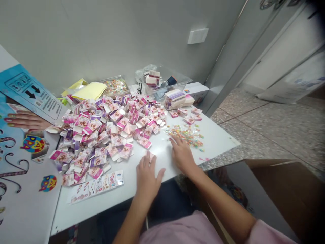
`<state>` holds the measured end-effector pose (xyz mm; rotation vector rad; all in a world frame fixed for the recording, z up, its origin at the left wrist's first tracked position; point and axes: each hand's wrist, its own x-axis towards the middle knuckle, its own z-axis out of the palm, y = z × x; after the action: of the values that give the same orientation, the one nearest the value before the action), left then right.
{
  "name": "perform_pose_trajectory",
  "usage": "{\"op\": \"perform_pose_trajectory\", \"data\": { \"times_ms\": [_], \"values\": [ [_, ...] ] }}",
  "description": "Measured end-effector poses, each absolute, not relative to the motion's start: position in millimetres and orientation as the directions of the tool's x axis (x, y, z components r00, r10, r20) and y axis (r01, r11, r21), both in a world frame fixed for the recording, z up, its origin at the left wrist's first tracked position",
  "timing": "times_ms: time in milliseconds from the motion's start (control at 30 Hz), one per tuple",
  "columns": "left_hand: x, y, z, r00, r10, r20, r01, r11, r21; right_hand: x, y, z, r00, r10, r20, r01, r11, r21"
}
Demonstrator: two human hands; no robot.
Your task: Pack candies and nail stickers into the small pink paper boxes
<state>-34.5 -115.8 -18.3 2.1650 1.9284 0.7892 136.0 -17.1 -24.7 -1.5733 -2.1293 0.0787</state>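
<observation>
A small pink box (151,156) is pressed flat under the spread left hand (147,178) while the right hand (182,154), fingers loose and empty, is laid beside the colourful packets (188,135), the large box pile (106,135) left unsorted on the surface (218,139)

I see a smooth, glossy white tabletop (162,149), printed glossy card boxes (101,132), a clear plastic tub (177,81) far off, and speckled stone floor (266,128) right.

Both bare forearms reach forward from pink sleeves; the left hand (147,176) lies palm down, fingers spread, thumb out to the right; the right hand (182,154) lies palm down too, fingers pointing forward-left.
</observation>
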Motion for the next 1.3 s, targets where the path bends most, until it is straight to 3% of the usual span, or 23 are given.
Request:
{"op": "perform_pose_trajectory", "data": {
  "times_ms": [33,100,200,300,433,600,700,800,900,967,1033,1133,1233,1300],
  "values": [
    [-31,-114,-19,0.077,0.955,0.285,0.903,-0.188,0.387,134,-9,-25,-0.271,0.918,0.290,0.918,0.337,-0.210],
    [-26,-114,-21,0.089,0.950,0.299,0.915,-0.196,0.352,128,-3,-25,-0.311,0.925,0.219,0.935,0.339,-0.107],
    [-28,-118,-22,0.018,0.951,0.308,0.918,-0.138,0.371,124,-20,-27,-0.364,0.914,0.182,0.919,0.384,-0.092],
    [-38,-121,-23,-0.104,0.939,0.326,0.898,-0.052,0.436,132,-58,-33,-0.523,0.837,0.160,0.838,0.539,-0.080],
    [-48,-120,-26,-0.268,0.906,0.328,0.771,-0.002,0.637,156,-98,-48,-0.675,0.703,0.226,0.693,0.709,-0.134],
    [-50,-118,-31,-0.331,0.933,0.140,0.549,0.070,0.833,170,-106,-61,-0.641,0.658,0.395,0.631,0.745,-0.217],
    [-46,-123,-28,-0.344,0.938,0.031,0.426,0.126,0.896,166,-99,-60,-0.622,0.621,0.476,0.592,0.772,-0.233],
    [-40,-133,-17,-0.410,0.910,0.056,0.331,0.091,0.939,161,-94,-57,-0.660,0.548,0.514,0.491,0.832,-0.257],
    [-38,-143,-2,-0.487,0.873,0.011,0.133,0.062,0.989,161,-95,-54,-0.682,0.522,0.513,0.354,0.849,-0.393],
    [-40,-149,6,-0.431,0.898,-0.089,-0.009,0.095,0.995,163,-101,-49,-0.617,0.603,0.506,0.299,0.774,-0.558],
    [-42,-152,10,-0.248,0.947,-0.206,-0.085,0.191,0.978,164,-108,-40,-0.455,0.775,0.438,0.272,0.589,-0.761],
    [-43,-154,12,-0.011,0.948,-0.319,-0.017,0.319,0.948,157,-118,-21,-0.213,0.959,0.187,0.159,0.222,-0.962],
    [-38,-154,15,0.053,0.955,-0.292,0.152,0.282,0.947,146,-123,1,-0.289,0.957,0.009,0.060,0.027,-0.998],
    [-35,-155,20,0.113,0.961,-0.253,0.215,0.225,0.950,140,-121,14,-0.412,0.911,0.017,0.089,0.059,-0.994]
  ]
}}
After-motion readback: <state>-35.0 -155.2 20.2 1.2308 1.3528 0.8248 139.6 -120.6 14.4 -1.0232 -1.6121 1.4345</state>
